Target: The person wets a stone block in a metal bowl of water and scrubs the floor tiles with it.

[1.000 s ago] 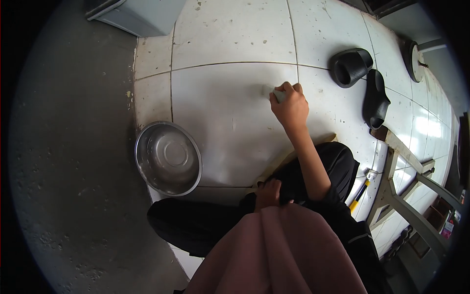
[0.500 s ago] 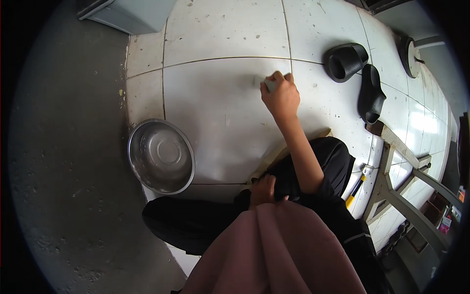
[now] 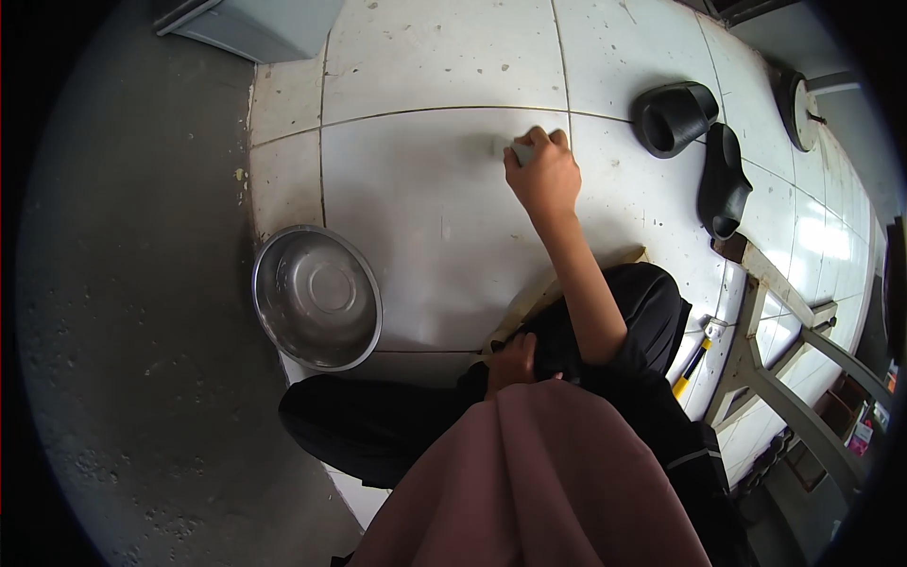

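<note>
My right hand (image 3: 546, 177) reaches out over the white floor tile, fingers closed around a small pale grey-green object (image 3: 522, 151). Its far end is blurred close to the tile, and the grip covers most of it, so I cannot tell its kind. My left hand (image 3: 511, 365) lies in my lap against the black trousers (image 3: 378, 416), fingers apart on the cloth and partly hidden by the pink garment (image 3: 557, 472). Left of the hands, at the tile's edge, stands a round metal basin (image 3: 331, 286).
Black slides (image 3: 675, 120) lie on the tiles at the upper right. A pale frame with bars (image 3: 756, 350) stands at the right, a yellow-and-black handled tool (image 3: 694, 367) beside it. Grey floor (image 3: 142, 312) borders the tiles at the left.
My right hand has shifted slightly up over the tile, still gripping the pale object. The whole view has moved a little; my left hand stays in my lap.
</note>
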{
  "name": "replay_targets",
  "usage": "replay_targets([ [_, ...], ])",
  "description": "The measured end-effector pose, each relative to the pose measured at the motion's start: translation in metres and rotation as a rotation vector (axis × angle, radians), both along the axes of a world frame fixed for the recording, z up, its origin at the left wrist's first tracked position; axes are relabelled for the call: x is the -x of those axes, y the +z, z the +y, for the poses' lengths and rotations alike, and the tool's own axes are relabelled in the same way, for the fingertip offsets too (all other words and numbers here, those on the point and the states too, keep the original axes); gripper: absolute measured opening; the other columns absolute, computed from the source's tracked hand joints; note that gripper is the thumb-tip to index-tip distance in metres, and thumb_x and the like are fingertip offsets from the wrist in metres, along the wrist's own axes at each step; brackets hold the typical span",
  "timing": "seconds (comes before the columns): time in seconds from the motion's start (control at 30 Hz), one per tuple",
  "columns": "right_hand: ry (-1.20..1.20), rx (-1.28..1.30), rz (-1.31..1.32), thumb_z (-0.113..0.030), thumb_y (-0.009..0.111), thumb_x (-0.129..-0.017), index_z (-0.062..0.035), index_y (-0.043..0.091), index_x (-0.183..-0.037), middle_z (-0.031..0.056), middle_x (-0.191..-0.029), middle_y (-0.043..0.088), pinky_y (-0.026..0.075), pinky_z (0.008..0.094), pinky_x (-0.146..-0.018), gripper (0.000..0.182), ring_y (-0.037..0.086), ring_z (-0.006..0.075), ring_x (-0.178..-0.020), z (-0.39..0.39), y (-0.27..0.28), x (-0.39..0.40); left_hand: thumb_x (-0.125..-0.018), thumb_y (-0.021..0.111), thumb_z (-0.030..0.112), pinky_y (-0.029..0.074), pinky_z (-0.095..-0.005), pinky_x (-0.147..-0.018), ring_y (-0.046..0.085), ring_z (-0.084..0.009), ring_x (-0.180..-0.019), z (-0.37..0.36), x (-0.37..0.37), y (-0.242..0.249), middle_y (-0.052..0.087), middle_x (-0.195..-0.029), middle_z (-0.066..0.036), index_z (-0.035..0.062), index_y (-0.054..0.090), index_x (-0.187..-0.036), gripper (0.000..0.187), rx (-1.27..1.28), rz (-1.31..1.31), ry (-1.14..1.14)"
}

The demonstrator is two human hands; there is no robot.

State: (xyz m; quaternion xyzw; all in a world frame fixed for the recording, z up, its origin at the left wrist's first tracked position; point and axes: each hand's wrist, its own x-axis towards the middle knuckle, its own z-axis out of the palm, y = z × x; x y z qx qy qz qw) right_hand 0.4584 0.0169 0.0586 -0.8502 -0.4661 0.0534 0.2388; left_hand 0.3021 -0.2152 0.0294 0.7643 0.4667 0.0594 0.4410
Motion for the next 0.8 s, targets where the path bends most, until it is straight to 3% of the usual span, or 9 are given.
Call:
replay_targets([
  [0.17, 0.024, 0.024, 0.045, -0.018, 0.078, -0.071, -0.0134, 0.065, -0.082, 0.0059, -0.086, 0.055, 0.053, 0.0354, -0.059, 0.017, 0.062, 0.0257, -0.075, -0.092, -0.005, 0.029, -0.063, 0.076, 0.055, 0.052, -0.0447, -0.068, 0.062, -0.0337, -0.085, -0.007, 0.002, -0.022, 0.055, -0.095, -0.015, 0.0049, 0.046, -0.104, 0.071, 0.071, 0.085, -0.111],
  [0.23, 0.061, -0.167, -0.078, -0.017, 0.078, -0.071, -0.014, 0.065, -0.082, 0.0049, -0.085, 0.055, 0.051, 0.0352, -0.057, 0.017, 0.06, 0.025, -0.074, -0.079, -0.013, 0.027, -0.063, 0.078, 0.036, 0.049, -0.0464, -0.066, 0.06, -0.0369, -0.085, -0.018, 0.002, -0.043, 0.054, -0.089, -0.016, 0.004, 0.046, -0.102, 0.059, 0.021, 0.135, -0.093],
  [0.27, 0.051, -0.22, -0.098, -0.017, 0.077, -0.07, -0.0145, 0.065, -0.081, 0.0047, -0.085, 0.055, 0.05, 0.0355, -0.056, 0.017, 0.059, 0.0246, -0.073, -0.06, -0.017, 0.024, -0.063, 0.078, 0.036, 0.049, -0.0464, -0.066, 0.06, -0.0369, -0.085, -0.022, 0.004, -0.046, 0.054, -0.089, -0.016, 0.004, 0.046, -0.102, 0.059, 0.023, 0.136, -0.102],
  [0.37, -0.034, -0.114, -0.03, -0.019, 0.077, -0.069, -0.013, 0.066, -0.083, 0.0074, -0.088, 0.059, 0.052, 0.037, -0.058, 0.018, 0.062, 0.0277, -0.075, 0.008, -0.007, 0.004, -0.075, 0.069, 0.033, 0.051, -0.0448, -0.068, 0.061, -0.0323, -0.087, -0.012, 0.003, -0.032, 0.053, -0.094, -0.013, 0.0068, 0.044, -0.099, 0.044, -0.065, 0.036, -0.069],
  [0.43, -0.041, -0.011, 0.005, -0.02, 0.076, -0.07, -0.0126, 0.067, -0.083, 0.0095, -0.088, 0.06, 0.053, 0.0368, -0.06, 0.018, 0.064, 0.0286, -0.074, 0.028, 0.001, -0.005, -0.076, 0.061, 0.012, 0.048, -0.0456, -0.065, 0.059, -0.0356, -0.084, 0.005, 0.0, 0.001, 0.054, -0.086, -0.015, 0.0047, 0.046, -0.094, 0.024, -0.042, -0.092, 0.013],
  [0.6, 0.025, 0.099, 0.028, -0.02, 0.077, -0.071, -0.0134, 0.066, -0.085, 0.0078, -0.087, 0.057, 0.053, 0.0358, -0.06, 0.019, 0.062, 0.0268, -0.074, -0.057, 0.01, 0.015, -0.075, 0.062, 0.014, 0.047, -0.0456, -0.065, 0.059, -0.0357, -0.084, -0.001, 0.002, -0.012, 0.053, -0.085, -0.016, 0.0045, 0.045, -0.094, 0.027, -0.005, -0.079, 0.001],
  [0.67, 0.016, -0.02, 0.013, -0.018, 0.078, -0.07, -0.0142, 0.065, -0.083, 0.006, -0.085, 0.055, 0.051, 0.0358, -0.059, 0.019, 0.06, 0.0254, -0.072, -0.092, -0.002, 0.031, -0.075, 0.063, 0.015, 0.047, -0.0456, -0.065, 0.059, -0.0358, -0.084, -0.002, 0.002, -0.017, 0.053, -0.085, -0.016, 0.0044, 0.045, -0.094, 0.028, 0.016, -0.068, -0.009],
  [0.77, 0.028, -0.157, -0.038, -0.017, 0.078, -0.07, -0.0148, 0.065, -0.083, 0.005, -0.085, 0.054, 0.05, 0.036, -0.057, 0.019, 0.058, 0.0245, -0.071, -0.079, -0.014, 0.029, -0.074, 0.063, 0.016, 0.046, -0.0452, -0.064, 0.059, -0.0355, -0.083, -0.006, 0.004, -0.026, 0.053, -0.085, -0.016, 0.0043, 0.045, -0.093, 0.029, 0.007, -0.037, -0.03],
  [0.8, 0.03, -0.193, -0.071, -0.017, 0.078, -0.069, -0.0146, 0.065, -0.083, 0.0051, -0.084, 0.054, 0.05, 0.0358, -0.057, 0.019, 0.059, 0.0249, -0.072, -0.061, -0.015, 0.026, -0.074, 0.066, 0.027, 0.048, -0.0452, -0.066, 0.06, -0.035, -0.085, -0.013, 0.007, -0.038, 0.053, -0.088, -0.015, 0.0049, 0.045, -0.094, 0.036, 0.0, -0.001, -0.054],
])
